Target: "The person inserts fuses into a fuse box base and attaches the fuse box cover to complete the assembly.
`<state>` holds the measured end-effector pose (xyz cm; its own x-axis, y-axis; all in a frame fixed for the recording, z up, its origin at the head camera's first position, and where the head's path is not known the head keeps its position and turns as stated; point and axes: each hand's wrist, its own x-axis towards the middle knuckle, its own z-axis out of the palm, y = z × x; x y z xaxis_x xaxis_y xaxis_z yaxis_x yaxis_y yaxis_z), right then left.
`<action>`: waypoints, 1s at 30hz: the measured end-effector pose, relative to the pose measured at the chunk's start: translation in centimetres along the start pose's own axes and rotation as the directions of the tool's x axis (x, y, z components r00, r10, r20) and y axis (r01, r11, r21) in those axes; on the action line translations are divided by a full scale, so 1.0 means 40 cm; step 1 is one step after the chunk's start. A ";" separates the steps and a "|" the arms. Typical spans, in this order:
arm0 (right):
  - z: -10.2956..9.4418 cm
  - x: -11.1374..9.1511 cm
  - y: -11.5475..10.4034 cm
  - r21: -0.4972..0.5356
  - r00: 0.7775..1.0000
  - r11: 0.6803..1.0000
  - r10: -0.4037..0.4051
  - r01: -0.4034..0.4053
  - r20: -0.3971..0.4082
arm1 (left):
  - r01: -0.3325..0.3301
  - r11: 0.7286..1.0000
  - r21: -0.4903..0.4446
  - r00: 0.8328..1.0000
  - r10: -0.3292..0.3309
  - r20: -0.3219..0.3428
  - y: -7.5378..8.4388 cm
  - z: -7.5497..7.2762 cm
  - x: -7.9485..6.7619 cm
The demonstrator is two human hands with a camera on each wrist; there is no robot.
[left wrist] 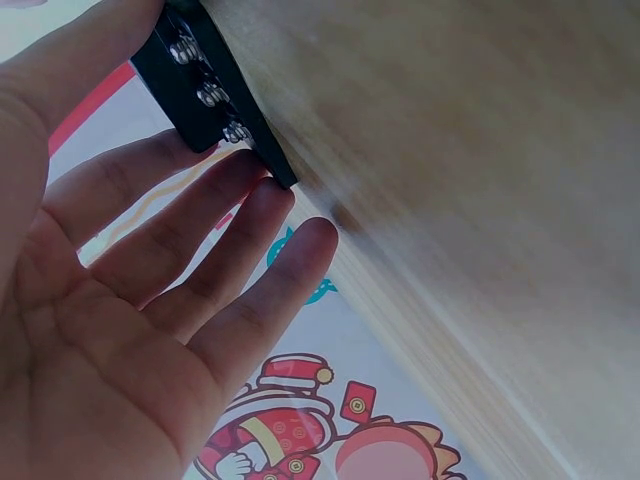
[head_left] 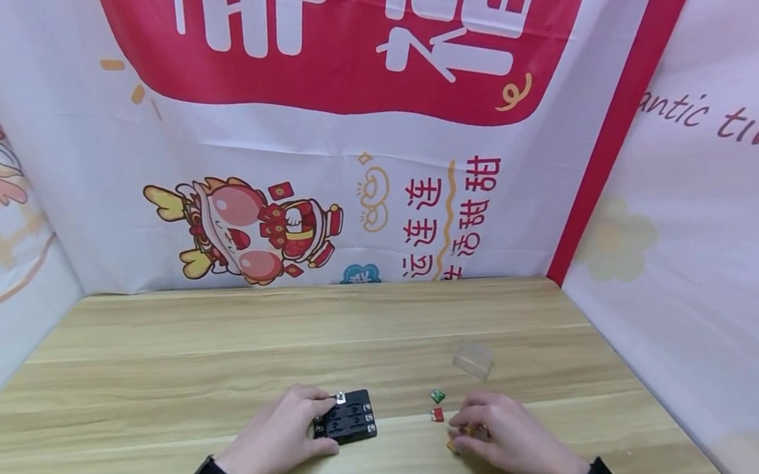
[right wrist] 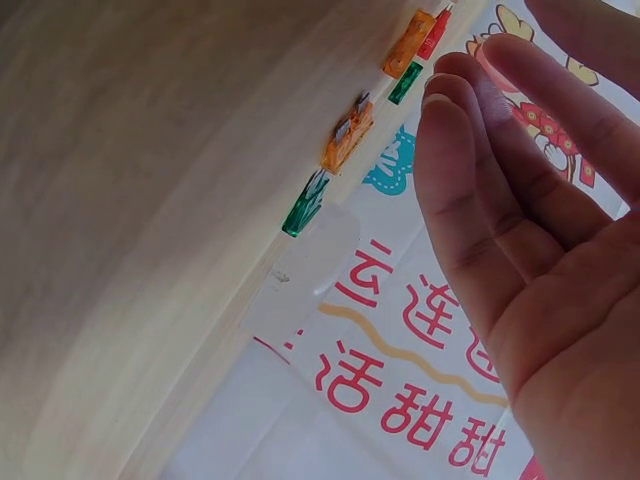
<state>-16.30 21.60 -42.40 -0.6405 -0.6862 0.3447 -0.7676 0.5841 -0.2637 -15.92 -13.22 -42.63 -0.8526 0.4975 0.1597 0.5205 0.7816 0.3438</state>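
A black fuse block (head_left: 348, 418) with metal screw terminals lies flat on the table. My left hand (head_left: 285, 435) grips its left side, thumb at the near edge and fingers at the far one. In the left wrist view the block's screws (left wrist: 211, 94) show between thumb and fingers. My right hand (head_left: 505, 437) hovers over small blade fuses, fingers loosely bent, with nothing seen held. Near its fingertips are an orange fuse (head_left: 452, 447), a red fuse (head_left: 437, 415) and a green fuse (head_left: 438, 395). The right wrist view shows another orange fuse (right wrist: 347, 138) and another green fuse (right wrist: 304, 204).
A clear plastic cover (head_left: 474, 360) lies behind the fuses. The wooden table (head_left: 226, 341) runs back to a printed cloth (head_left: 362, 193) hanging at the rear, with more cloth along both sides.
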 end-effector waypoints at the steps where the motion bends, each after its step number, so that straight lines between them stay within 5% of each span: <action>1: 0.000 -0.001 0.001 0.005 1.000 1.000 0.004 -0.004 0.008 | 0.000 1.000 0.001 1.000 0.000 0.000 0.000 0.000 0.000; 19: 0.000 0.003 -0.004 0.051 0.998 0.998 0.016 -0.020 0.068 | -0.031 0.999 0.034 0.999 0.032 -0.034 -0.002 -0.001 0.002; 30: 0.004 0.008 -0.008 0.055 0.994 0.998 -0.015 0.010 0.104 | -0.009 1.000 0.006 1.000 0.009 0.007 0.002 -0.001 0.001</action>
<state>-16.27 21.13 -42.36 -0.6274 -0.7364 0.2532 -0.7738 0.5528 -0.3093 -15.91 -13.16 -42.55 -0.8477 0.5069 0.1564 0.5282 0.7793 0.3372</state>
